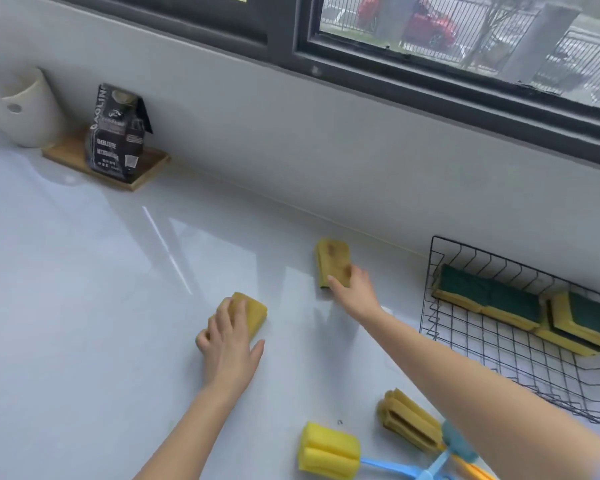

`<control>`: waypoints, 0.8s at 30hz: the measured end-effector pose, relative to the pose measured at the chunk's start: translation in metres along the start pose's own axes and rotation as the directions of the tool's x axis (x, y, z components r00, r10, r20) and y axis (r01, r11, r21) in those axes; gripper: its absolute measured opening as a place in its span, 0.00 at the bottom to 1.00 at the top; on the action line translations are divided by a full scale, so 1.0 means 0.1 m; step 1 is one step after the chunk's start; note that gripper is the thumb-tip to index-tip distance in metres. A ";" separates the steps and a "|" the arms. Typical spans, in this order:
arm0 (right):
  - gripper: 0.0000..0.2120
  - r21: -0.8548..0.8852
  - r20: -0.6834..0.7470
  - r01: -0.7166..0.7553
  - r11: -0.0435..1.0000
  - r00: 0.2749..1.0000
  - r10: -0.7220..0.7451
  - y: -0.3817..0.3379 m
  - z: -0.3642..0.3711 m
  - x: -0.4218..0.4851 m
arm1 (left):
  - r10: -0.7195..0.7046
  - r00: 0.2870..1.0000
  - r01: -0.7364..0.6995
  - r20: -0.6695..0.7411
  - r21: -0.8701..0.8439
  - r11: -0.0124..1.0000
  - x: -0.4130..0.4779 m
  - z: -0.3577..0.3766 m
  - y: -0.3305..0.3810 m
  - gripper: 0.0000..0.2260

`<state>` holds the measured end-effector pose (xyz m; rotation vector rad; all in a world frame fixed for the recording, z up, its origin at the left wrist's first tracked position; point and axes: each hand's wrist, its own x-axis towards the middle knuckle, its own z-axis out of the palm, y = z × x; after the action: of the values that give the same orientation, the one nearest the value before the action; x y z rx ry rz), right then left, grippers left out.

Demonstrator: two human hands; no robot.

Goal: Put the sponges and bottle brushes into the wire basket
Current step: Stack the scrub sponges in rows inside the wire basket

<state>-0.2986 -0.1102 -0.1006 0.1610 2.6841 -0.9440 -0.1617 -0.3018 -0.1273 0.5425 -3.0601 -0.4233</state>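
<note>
Two yellow sponges lie on the white counter. My left hand [227, 341] rests on the nearer sponge [253, 311], fingers curled over it. My right hand [354, 289] reaches to the farther sponge [331, 256] by the wall, fingers closing on its near end. The black wire basket [465, 337] stands at the right and holds several yellow-and-green sponges [489, 296] along its back. Two bottle brushes lie at the bottom: a bright yellow foam head [328, 450] on a blue handle, and a darker yellow head [409, 422] partly under my right forearm.
A dark printed carton [116, 133] stands on a wooden tray [142, 176] at the back left, beside a white paper roll [21, 105]. The grey wall and a black-framed window [465, 81] run along the far side of the counter.
</note>
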 end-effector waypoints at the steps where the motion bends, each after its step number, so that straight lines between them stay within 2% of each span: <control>1: 0.25 0.043 -0.029 -0.051 0.998 0.998 0.052 0.01 0.02 0.07 | -0.023 1.000 0.023 -0.012 -0.005 1.000 0.07 0.01 -0.02 0.36; 4: 0.29 0.164 -0.068 -0.182 0.970 0.978 0.195 0.04 0.08 0.23 | -0.091 0.996 0.091 -0.021 -0.019 0.996 0.23 0.01 -0.06 0.34; 6: 0.31 0.151 -0.093 -0.186 0.971 0.975 0.201 0.05 0.14 0.27 | -0.129 0.991 0.127 -0.027 -0.058 0.990 0.29 0.02 -0.10 0.32; 10: 0.31 -0.011 -0.117 -0.056 0.998 0.992 0.054 0.09 0.19 0.23 | -0.139 0.990 0.137 -0.001 -0.160 0.978 0.34 0.00 -0.14 0.29; 15: 0.29 -0.091 -0.108 0.094 0.991 0.989 -0.104 0.18 0.18 0.08 | -0.198 0.979 0.199 0.044 -0.392 0.898 0.37 -0.12 -0.26 0.22; 17: 0.30 -0.238 -0.080 0.224 0.945 0.965 -0.249 0.24 0.12 -0.03 | -0.155 0.981 0.188 0.115 -0.380 0.906 0.32 -0.16 -0.26 0.20; 19: 0.30 -0.398 -0.002 0.358 0.845 0.920 -0.391 0.30 0.06 -0.16 | -0.071 0.972 0.146 0.222 -0.341 0.929 0.23 -0.18 -0.22 0.19; 20: 0.30 -0.438 0.043 0.411 0.800 0.898 -0.438 0.32 0.02 -0.22 | -0.029 0.956 0.144 0.292 -0.379 0.914 0.18 -0.19 -0.18 0.17; 22: 0.29 -0.460 0.107 0.497 0.736 0.854 -0.510 0.37 -0.05 -0.34 | 0.070 0.892 0.204 0.447 -0.536 0.819 0.07 -0.19 -0.09 0.14; 24: 0.27 -0.448 0.169 0.573 0.686 0.808 -0.564 0.40 -0.10 -0.46 | 0.166 0.836 0.224 0.522 -0.602 0.766 0.00 -0.17 -0.02 0.12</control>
<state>-0.2490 -0.0732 -0.1022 -0.8384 2.8935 -0.3532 -0.1602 -0.3079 -0.1109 0.4829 -3.0318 -1.8492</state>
